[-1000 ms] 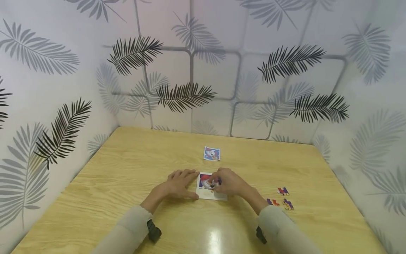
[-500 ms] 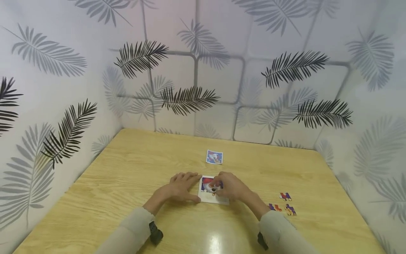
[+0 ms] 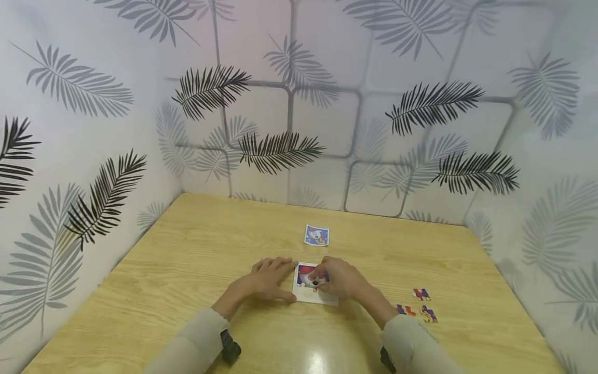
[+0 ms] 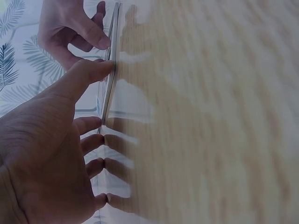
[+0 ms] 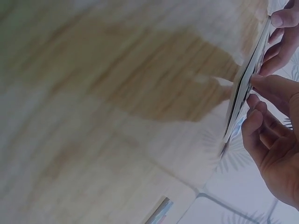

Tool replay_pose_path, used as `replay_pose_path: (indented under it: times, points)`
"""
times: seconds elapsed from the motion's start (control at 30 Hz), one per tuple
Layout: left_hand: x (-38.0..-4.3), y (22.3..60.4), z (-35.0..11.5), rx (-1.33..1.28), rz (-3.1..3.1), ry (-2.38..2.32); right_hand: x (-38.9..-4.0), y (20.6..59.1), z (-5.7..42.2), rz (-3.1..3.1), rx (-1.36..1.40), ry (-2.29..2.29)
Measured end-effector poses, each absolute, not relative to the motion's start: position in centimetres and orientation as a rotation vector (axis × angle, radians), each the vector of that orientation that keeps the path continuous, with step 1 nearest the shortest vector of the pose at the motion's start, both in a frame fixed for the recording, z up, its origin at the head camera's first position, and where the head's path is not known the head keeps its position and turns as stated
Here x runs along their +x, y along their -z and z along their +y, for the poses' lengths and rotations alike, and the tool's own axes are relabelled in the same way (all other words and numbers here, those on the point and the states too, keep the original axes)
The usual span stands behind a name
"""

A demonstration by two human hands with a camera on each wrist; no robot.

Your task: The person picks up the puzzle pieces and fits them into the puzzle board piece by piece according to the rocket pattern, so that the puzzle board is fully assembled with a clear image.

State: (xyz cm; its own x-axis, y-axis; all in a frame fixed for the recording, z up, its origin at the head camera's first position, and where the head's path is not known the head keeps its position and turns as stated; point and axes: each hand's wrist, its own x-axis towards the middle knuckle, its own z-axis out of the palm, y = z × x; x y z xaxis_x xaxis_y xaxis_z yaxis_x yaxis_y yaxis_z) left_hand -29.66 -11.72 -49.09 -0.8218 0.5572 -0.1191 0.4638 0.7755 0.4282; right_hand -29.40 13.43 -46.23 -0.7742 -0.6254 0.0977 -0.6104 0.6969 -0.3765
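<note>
A white-bordered jigsaw puzzle board (image 3: 315, 297) lies flat on the wooden table, its upper part showing a cartoon face in red, white and purple. My left hand (image 3: 271, 279) rests at the board's left side, fingers spread on the table, with thumb and index finger touching the edge. Over the picture, my right hand (image 3: 344, 278) bends its fingers down and pinches a puzzle piece (image 3: 316, 283) against the board; the fingers cover much of it. In the right wrist view, the right thumb (image 5: 268, 86) touches the face of the board.
A small picture card (image 3: 316, 236) with a matching cartoon lies behind the board. Several loose puzzle pieces (image 3: 421, 294) lie to the right, beyond my right forearm. Leaf-patterned walls (image 3: 275, 119) border the table (image 3: 201, 228) at the back and sides.
The head view has tilted slightly, so everything sits a little lower in it. Both hands keep their places at the board, with only slight finger movement on the right.
</note>
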Motion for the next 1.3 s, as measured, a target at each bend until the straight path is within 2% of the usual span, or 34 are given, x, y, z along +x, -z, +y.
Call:
replay_pose_path:
  times: [0.5,1.3]
  points:
    - [-30.3,49.9,-12.0,0.804,2.73,-0.557,-28.9,46.0,12.6,2.892,-0.974,0.502]
    - [-29.4,48.1,-12.4,0.807,2.733,-0.527,-28.2,45.8,11.4,2.947,-0.919,0.435]
